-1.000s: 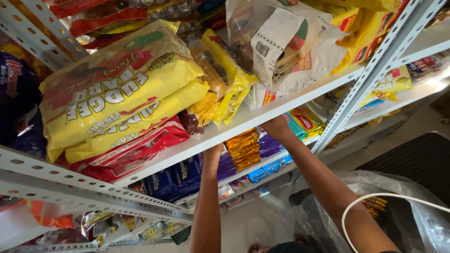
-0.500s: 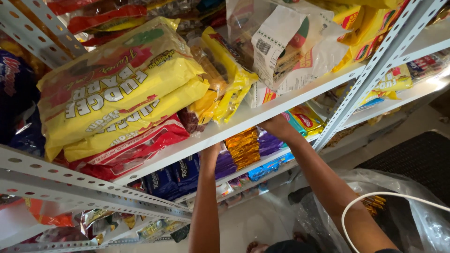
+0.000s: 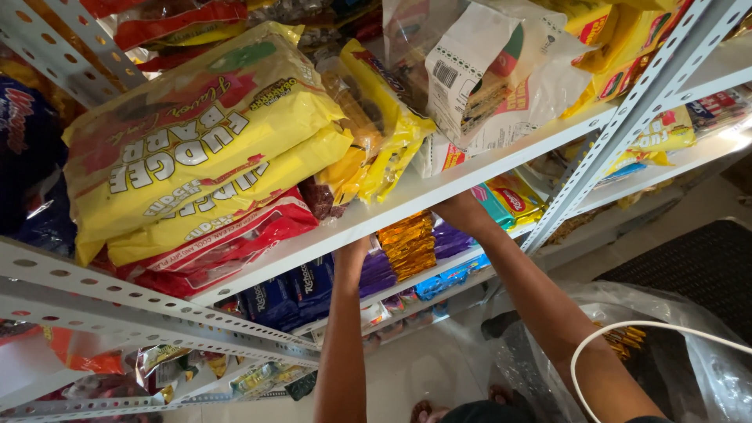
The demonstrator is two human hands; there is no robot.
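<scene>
Both arms reach under the white shelf (image 3: 439, 192): the left hand (image 3: 354, 252) and right hand (image 3: 460, 210) are mostly hidden by its edge, so neither grip can be told. Between them sit orange packets (image 3: 407, 241); above, yellow bags (image 3: 196, 157).

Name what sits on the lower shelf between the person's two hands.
In the head view, orange-gold packets and purple packets sit between the left hand and the right hand.

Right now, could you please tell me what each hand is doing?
Left hand: reaches under the white shelf by the orange packets; fingers hidden, grip cannot be told.
Right hand: under the same shelf; grip cannot be told.
</scene>
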